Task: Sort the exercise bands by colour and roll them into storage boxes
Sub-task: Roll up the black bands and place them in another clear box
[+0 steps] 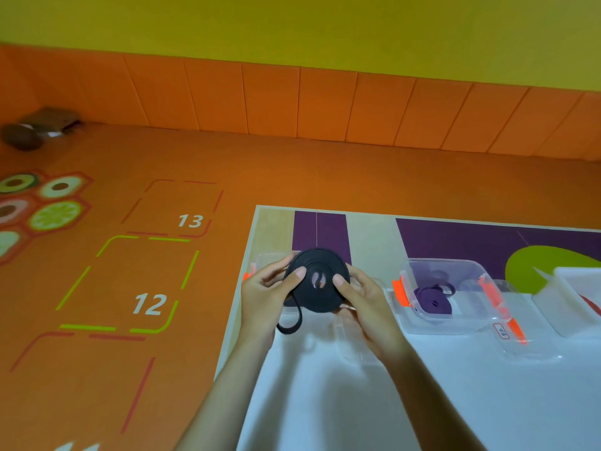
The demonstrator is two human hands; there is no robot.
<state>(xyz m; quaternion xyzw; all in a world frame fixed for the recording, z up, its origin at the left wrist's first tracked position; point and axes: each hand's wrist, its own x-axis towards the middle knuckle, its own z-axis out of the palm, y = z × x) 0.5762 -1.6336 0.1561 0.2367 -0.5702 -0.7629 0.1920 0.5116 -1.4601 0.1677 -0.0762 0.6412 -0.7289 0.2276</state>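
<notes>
The orange padded floor (162,353) fills the left, printed with dashed squares numbered 12 and 13 and fruit-slice hexagons. A blurred brown object (35,128) lies at its far-left corner against the orange panelled wall padding (325,102), with a yellow wall (292,27) above.

The white-topped table (357,402) begins at centre. Its left edge runs diagonally toward the far-left corner, and its near half is bare. The far strip shows beige, purple and green shapes.

Near the table's far-left corner the left hand (266,294) and right hand (364,301) hold a black rubber exercise band wound into a flat coil (312,297). Each hand has its thumb pressed on the coil's face and its fingers curled behind. The disc is raised off the table, face tilted up toward the camera, slightly wider left to right. A loose tail hangs from its lower left toward the table's left edge.

Behind and below it sits a clear plastic storage box (266,257), mostly hidden.

Further right, well apart, a second clear plastic box with orange latches (455,265) holds a coiled purple band (432,299). A clear lid with an orange clip (520,346) lies just beside it. A white plastic container (572,288) is cut off at the table's right edge.
</notes>
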